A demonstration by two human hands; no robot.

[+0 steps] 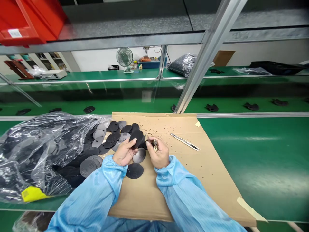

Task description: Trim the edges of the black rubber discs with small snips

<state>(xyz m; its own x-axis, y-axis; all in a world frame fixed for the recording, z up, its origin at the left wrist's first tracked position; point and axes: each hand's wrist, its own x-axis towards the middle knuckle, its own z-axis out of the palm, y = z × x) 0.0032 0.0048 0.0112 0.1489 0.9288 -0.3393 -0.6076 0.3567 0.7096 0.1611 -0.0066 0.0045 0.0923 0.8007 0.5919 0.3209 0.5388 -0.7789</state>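
Note:
Near the middle of the cardboard sheet (149, 196), my left hand (125, 151) holds a round black disc (136, 138) tilted up between thumb and fingers. Just to its right, my right hand (158, 153) is closed round a small metal tool (155, 145); most of the tool is hidden in the fingers. Several black and grey discs (113, 137) are piled left of my hands. One grey disc (139, 156) and one black disc (135, 170) lie below them. Small black bits are scattered over the cardboard.
A clear plastic bag (48, 141) of discs fills the left side. A utility knife (185, 142) lies on the cardboard to the right. Behind, a green conveyor (145, 104) carries black parts. A slanted metal post (198, 67) rises beyond the cardboard; a red bin (31, 22) sits upper left.

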